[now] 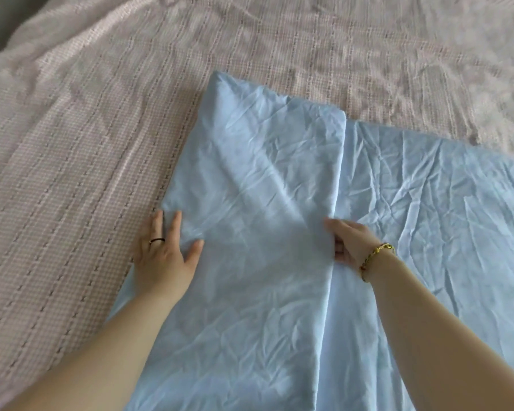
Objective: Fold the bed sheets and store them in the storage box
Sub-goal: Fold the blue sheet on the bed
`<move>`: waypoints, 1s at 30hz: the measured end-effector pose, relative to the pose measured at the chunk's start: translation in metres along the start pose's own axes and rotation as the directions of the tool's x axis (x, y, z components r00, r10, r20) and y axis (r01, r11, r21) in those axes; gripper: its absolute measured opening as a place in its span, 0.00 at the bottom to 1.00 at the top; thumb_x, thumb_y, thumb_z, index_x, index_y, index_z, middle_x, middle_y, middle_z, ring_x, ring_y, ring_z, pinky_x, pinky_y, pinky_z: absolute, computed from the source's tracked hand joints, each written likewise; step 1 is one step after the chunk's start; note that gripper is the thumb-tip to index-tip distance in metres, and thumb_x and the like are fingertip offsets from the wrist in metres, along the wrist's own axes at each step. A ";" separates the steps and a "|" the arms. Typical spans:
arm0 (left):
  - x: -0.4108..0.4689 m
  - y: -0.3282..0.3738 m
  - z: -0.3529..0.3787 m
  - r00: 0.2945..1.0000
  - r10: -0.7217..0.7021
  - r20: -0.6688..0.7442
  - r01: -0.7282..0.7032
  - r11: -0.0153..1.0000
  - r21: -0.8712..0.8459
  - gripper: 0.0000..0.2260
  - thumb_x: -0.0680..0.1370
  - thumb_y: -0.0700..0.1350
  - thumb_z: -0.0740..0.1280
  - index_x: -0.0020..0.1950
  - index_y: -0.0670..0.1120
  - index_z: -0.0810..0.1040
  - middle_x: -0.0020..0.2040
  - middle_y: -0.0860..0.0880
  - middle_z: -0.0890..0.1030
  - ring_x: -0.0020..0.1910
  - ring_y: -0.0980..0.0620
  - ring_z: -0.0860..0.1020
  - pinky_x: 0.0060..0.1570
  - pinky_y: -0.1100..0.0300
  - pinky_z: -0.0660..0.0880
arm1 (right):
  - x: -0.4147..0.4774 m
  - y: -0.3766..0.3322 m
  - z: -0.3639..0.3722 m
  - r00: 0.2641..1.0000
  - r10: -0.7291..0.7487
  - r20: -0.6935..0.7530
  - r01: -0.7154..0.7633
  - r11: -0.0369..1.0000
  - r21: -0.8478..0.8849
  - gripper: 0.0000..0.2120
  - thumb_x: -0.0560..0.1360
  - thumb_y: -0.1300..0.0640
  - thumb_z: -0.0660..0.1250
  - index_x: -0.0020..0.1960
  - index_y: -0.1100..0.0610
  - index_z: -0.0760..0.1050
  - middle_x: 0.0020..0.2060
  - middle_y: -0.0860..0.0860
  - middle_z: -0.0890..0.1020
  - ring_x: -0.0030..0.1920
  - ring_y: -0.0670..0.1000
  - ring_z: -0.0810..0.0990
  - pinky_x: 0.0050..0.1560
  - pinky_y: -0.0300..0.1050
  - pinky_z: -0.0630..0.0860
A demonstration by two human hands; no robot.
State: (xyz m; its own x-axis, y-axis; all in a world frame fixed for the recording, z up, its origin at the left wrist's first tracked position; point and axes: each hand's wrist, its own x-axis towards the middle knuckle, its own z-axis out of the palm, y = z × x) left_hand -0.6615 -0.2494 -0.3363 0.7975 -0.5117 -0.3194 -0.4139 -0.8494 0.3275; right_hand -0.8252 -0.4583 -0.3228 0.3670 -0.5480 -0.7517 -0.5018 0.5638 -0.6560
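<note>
A pink checked bedspread covered the upper and left parts of the frame, rumpled toward the top. On it lay the blue sheet, spread from the centre to the right edge and down to the bottom edge. 1 long panel of it, the folded flap, was doubled over toward the left and ran from the upper centre down to the bottom edge. Its free edge formed a straight line just right of centre.

The sheet looked thin, light and limp, creased all over. It would likely sag and slide out of line if lifted by 1 point. The best hold was probably along the edges and corners, with 2 hands spread apart and the cloth smoothed flat between folds. No storage box was in view.

Both hands sat in the lower middle of the frame, 1 on each side of the flap. The left hand lay flat with straight fingers, pressing on the flap's left border where it met the bedspread. The right hand pinched the flap's free edge, thumb on top and fingers tucked beneath.

A gold bracelet circled the right wrist, and a dark ring sat on 1 left finger.
</note>
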 end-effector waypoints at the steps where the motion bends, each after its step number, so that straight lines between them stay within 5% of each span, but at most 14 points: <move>1: 0.004 0.004 0.002 1.000 -0.006 -0.002 0.006 1.000 0.002 0.29 0.79 0.54 0.57 0.76 0.50 0.49 0.77 0.44 0.46 0.75 0.43 0.49 0.73 0.50 0.47 | 0.012 -0.013 -0.001 0.999 -0.016 -0.029 0.018 0.998 0.063 0.09 0.77 0.54 0.63 0.41 0.59 0.73 0.24 0.49 0.78 0.22 0.45 0.78 0.26 0.37 0.76; 5: 0.016 0.009 0.012 0.995 0.044 -0.084 -0.042 0.999 0.025 0.33 0.74 0.64 0.53 0.75 0.47 0.58 0.76 0.43 0.54 0.75 0.41 0.53 0.71 0.46 0.48 | 0.060 -0.066 0.006 0.962 -0.169 -0.215 0.166 0.986 -0.036 0.17 0.75 0.47 0.64 0.45 0.63 0.75 0.39 0.51 0.79 0.34 0.53 0.74 0.38 0.43 0.73; 8: 0.023 0.015 0.018 0.990 0.061 -0.125 -0.054 0.997 0.055 0.41 0.66 0.67 0.44 0.74 0.46 0.62 0.75 0.42 0.58 0.75 0.41 0.55 0.71 0.45 0.49 | 0.083 -0.093 0.007 0.884 -0.358 -0.301 0.277 0.919 -0.282 0.12 0.76 0.56 0.62 0.35 0.57 0.68 0.31 0.50 0.71 0.30 0.49 0.68 0.24 0.29 0.66; 11: 0.025 0.020 0.018 0.996 0.039 -0.080 -0.030 0.993 0.112 0.37 0.71 0.68 0.47 0.75 0.48 0.57 0.77 0.44 0.54 0.76 0.43 0.51 0.71 0.46 0.46 | 0.092 -0.095 -0.002 0.800 -0.430 -0.418 0.306 0.892 -0.332 0.17 0.76 0.59 0.58 0.30 0.56 0.60 0.28 0.50 0.65 0.28 0.48 0.63 0.23 0.31 0.61; 16: 0.033 0.026 0.015 0.991 -0.073 0.112 0.038 0.957 0.288 0.30 0.79 0.62 0.45 0.76 0.52 0.39 0.77 0.48 0.38 0.76 0.48 0.39 0.73 0.48 0.40 | 0.080 -0.071 -0.011 0.938 -0.175 -0.298 0.163 0.984 -0.065 0.14 0.77 0.51 0.61 0.35 0.55 0.69 0.34 0.54 0.72 0.33 0.54 0.72 0.34 0.44 0.74; 20: 0.034 0.027 0.012 0.984 -0.081 0.160 0.038 0.966 0.255 0.30 0.78 0.62 0.46 0.76 0.53 0.38 0.77 0.49 0.37 0.75 0.48 0.38 0.72 0.48 0.39 | 0.038 -0.043 -0.013 0.996 -0.050 -0.070 0.052 0.998 0.022 0.12 0.76 0.47 0.62 0.42 0.56 0.74 0.34 0.53 0.78 0.31 0.51 0.79 0.33 0.42 0.77; 27: 0.001 -0.007 -0.002 1.000 -0.008 0.004 0.009 0.999 -0.043 0.29 0.77 0.51 0.63 0.75 0.46 0.56 0.76 0.42 0.55 0.73 0.41 0.58 0.70 0.48 0.56 | -0.049 0.038 0.014 0.991 0.115 0.065 -0.117 0.993 0.027 0.08 0.75 0.53 0.65 0.41 0.58 0.75 0.28 0.49 0.82 0.27 0.47 0.81 0.30 0.40 0.79; 30: -0.025 -0.028 -0.006 0.998 -0.045 -0.040 0.043 0.998 -0.048 0.29 0.75 0.47 0.66 0.73 0.42 0.61 0.71 0.38 0.65 0.67 0.36 0.67 0.64 0.47 0.62 | -0.076 0.066 0.024 0.969 0.203 0.138 -0.185 0.973 -0.135 0.06 0.72 0.54 0.70 0.40 0.56 0.76 0.25 0.46 0.82 0.25 0.43 0.80 0.27 0.37 0.77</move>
State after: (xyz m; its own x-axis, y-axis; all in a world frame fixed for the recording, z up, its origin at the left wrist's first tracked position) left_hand -0.6676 -0.2123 -0.3323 0.8325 -0.4671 -0.2980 -0.3572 -0.8636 0.3557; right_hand -0.8680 -0.3646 -0.3106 0.3619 -0.3313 -0.8714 -0.6621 0.5667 -0.4905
